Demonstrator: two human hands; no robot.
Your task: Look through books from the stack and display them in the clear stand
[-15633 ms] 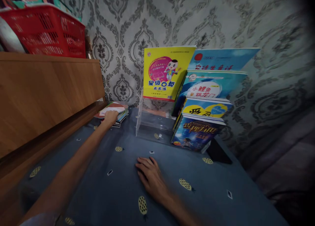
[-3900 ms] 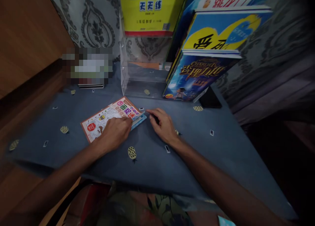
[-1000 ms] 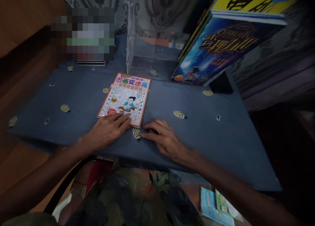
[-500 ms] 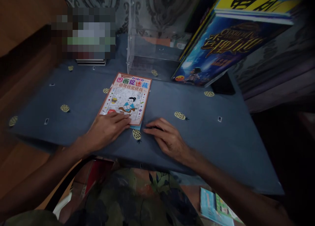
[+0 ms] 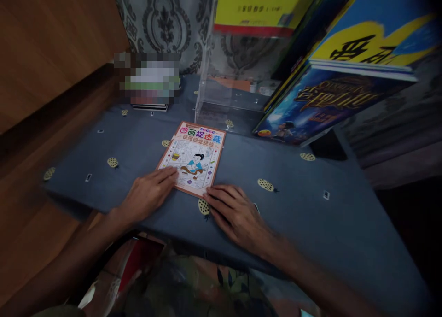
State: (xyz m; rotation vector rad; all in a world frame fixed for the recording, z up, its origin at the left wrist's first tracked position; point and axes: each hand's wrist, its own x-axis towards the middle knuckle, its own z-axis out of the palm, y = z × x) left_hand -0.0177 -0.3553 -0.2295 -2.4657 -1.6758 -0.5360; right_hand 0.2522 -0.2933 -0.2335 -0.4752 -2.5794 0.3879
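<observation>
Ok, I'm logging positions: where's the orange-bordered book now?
The orange-bordered book lies on the tablecloth, left of centre in the head view, in front of the clear stand, with the left hand and right hand at its near corners.

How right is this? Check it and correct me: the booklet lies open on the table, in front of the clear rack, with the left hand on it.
The booklet is closed, not open: the head view shows its cover facing up. It does lie on the table, in front of the clear rack, with the left hand on it.
</observation>
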